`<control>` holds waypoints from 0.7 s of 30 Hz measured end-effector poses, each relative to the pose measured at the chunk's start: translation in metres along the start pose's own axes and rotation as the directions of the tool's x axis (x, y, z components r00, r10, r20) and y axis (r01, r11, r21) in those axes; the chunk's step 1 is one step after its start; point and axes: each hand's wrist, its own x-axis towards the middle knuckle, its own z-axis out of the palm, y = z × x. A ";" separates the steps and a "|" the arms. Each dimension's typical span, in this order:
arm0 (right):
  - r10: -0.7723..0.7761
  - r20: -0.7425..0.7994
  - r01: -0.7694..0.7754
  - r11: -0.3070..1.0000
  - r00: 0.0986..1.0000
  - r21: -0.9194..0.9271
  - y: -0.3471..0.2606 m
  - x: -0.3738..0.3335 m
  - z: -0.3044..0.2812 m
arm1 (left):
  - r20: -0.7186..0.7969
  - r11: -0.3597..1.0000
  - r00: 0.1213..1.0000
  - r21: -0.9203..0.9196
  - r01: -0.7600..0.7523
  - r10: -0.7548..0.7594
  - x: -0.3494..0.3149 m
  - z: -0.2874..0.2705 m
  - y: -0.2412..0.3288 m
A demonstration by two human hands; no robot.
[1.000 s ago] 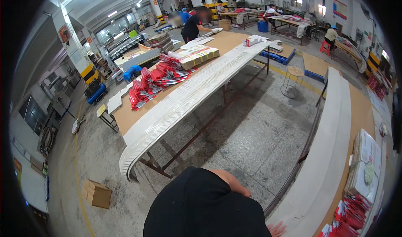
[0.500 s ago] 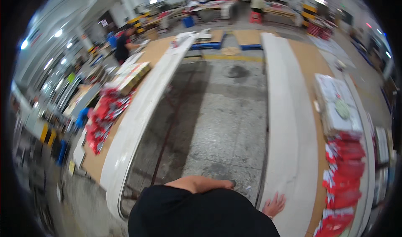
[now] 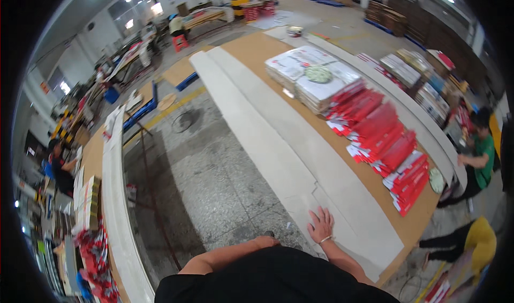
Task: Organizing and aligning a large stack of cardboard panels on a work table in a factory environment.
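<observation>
My right hand (image 3: 321, 226) lies flat with its fingers spread on the long pale sheet covering (image 3: 267, 142) of the right-hand table. A thin pale band circles that wrist. My left hand (image 3: 265, 242) is held across in front of my dark clothing, over the gap between the tables. Its fingers are too small and blurred to make out, and a small dark shape shows just beyond it. Fanned red and white printed packaging pieces (image 3: 375, 131) lie along the far side of the right-hand table, beyond my right hand.
A tied stack of white printed sheets (image 3: 313, 73) carries a pale green round thing (image 3: 318, 74). The left-hand table (image 3: 113, 180) runs alongside, with red packaging (image 3: 96, 260) beside it. Grey floor (image 3: 209, 180) lies between. A person in green (image 3: 482, 156) sits at right; another wears yellow (image 3: 480, 244).
My view has swung to the right, bringing the right-hand table and the people beyond it into sight. My right hand stays flat on the pale sheet, with more of its forearm showing.
</observation>
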 end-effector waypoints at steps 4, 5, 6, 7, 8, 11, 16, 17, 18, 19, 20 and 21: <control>0.058 0.021 -0.058 0.998 0.998 0.025 0.006 -0.003 0.007 | 0.062 0.982 0.980 -0.014 -0.187 0.188 -0.005 -0.044 0.032; 0.087 0.057 -0.088 0.996 0.995 0.020 0.008 -0.002 0.011 | 0.036 0.980 0.979 -0.002 -0.199 0.199 -0.005 -0.053 0.039; 0.125 0.092 -0.127 0.992 0.988 0.015 0.008 -0.002 0.013 | 0.016 0.976 0.976 0.010 -0.216 0.216 -0.004 -0.064 0.043; 0.166 0.087 -0.167 0.986 0.982 0.004 0.005 -0.001 0.011 | 0.044 0.978 0.985 0.120 -0.174 0.169 -0.001 -0.080 0.056; 0.211 0.081 -0.211 0.977 0.974 -0.005 -0.002 0.004 0.007 | 0.060 0.962 0.990 0.235 -0.139 0.128 -0.002 -0.097 0.066; 0.185 -0.122 -0.180 0.983 0.975 0.046 -0.020 0.011 -0.012 | -0.009 0.930 0.949 0.204 -0.307 0.315 -0.001 -0.131 0.079; 0.339 -0.173 -0.335 0.941 0.925 0.053 -0.031 -0.045 -0.036 | -0.032 0.880 0.899 0.223 -0.420 0.437 0.018 -0.147 0.111; 0.406 -0.170 -0.400 0.914 0.898 0.067 -0.039 -0.067 -0.037 | 0.028 0.845 0.882 0.275 -0.459 0.470 0.017 -0.144 0.117; 0.460 -0.164 -0.454 0.888 0.872 0.078 -0.042 -0.086 -0.034 | 0.047 0.834 0.871 0.266 -0.483 0.489 0.019 -0.139 0.118; 0.481 -0.165 -0.477 0.876 0.861 0.066 -0.046 -0.104 -0.030 | 0.114 0.836 0.865 0.221 -0.502 0.489 0.021 -0.133 0.119; 0.577 -0.127 -0.576 0.816 0.807 0.047 -0.049 -0.124 -0.028 | 0.182 0.838 0.853 0.173 -0.518 0.490 0.023 -0.128 0.121; 0.664 -0.085 -0.664 0.747 0.743 0.028 -0.055 -0.142 -0.027 | 0.212 0.857 0.862 0.147 -0.494 0.461 0.022 -0.128 0.127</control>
